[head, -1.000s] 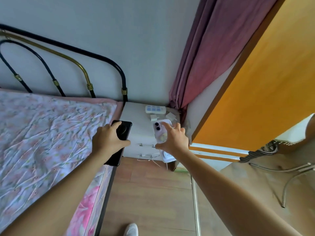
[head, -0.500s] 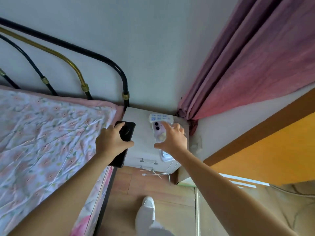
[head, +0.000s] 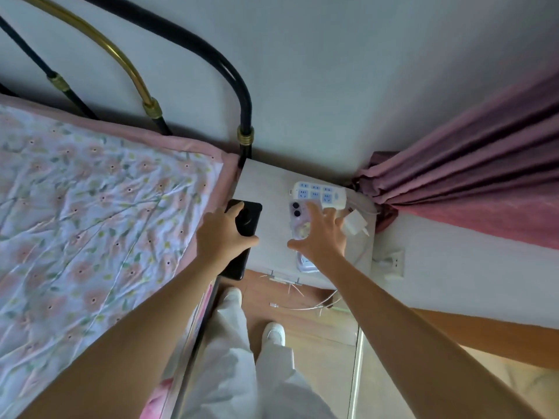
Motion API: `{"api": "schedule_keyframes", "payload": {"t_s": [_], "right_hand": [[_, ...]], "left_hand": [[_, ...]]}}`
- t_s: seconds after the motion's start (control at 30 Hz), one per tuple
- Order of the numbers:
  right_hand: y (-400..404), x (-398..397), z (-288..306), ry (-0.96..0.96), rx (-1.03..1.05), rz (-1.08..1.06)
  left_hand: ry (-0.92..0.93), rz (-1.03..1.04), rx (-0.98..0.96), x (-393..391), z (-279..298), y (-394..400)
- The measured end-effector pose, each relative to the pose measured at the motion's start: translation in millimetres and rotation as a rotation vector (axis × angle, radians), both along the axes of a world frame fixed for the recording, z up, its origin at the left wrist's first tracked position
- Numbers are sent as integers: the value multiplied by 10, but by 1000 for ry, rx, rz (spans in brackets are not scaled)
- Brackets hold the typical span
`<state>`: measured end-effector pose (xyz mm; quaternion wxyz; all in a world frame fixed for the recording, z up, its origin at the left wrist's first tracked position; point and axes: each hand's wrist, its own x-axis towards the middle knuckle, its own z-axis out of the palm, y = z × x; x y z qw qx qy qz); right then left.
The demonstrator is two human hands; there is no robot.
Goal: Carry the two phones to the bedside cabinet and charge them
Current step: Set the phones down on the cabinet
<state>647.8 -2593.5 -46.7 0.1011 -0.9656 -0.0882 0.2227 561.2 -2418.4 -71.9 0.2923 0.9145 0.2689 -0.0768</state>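
Note:
The white bedside cabinet [head: 269, 186] stands in the corner between the bed and the curtain. My left hand [head: 222, 235] grips a black phone [head: 248, 211], back side up, over the cabinet's left edge beside the mattress. A purple phone [head: 298, 208] in a clear case lies back up on the cabinet top, its near end at the front edge. My right hand [head: 323, 240] is spread flat over it, thumb at its left edge and fingers reaching past its right side toward a white power strip [head: 317, 193].
A white charger plug [head: 355, 223] with cable lies right of the power strip. White cables [head: 302, 306] hang to the wooden floor. A wall socket [head: 393, 263] is on the right, by a pink curtain [head: 469, 176]. The floral bed [head: 90, 207] and its metal headboard [head: 245, 116] are left.
I have stepped closer and now look down on the cabinet. Both hands have come down to its top. My right hand's fingers have spread off the purple phone's edges.

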Motion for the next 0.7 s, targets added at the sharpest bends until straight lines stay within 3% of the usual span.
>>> {"api": "schedule_keyframes", "payload": {"t_s": [0.37, 0.7], "right_hand": [[249, 484, -1123, 85, -66, -164], [151, 409, -2123, 137, -31, -197]], "left_hand": [[103, -120, -77, 798, -1164, 174], [91, -173, 79, 947, -2081, -10]]}}
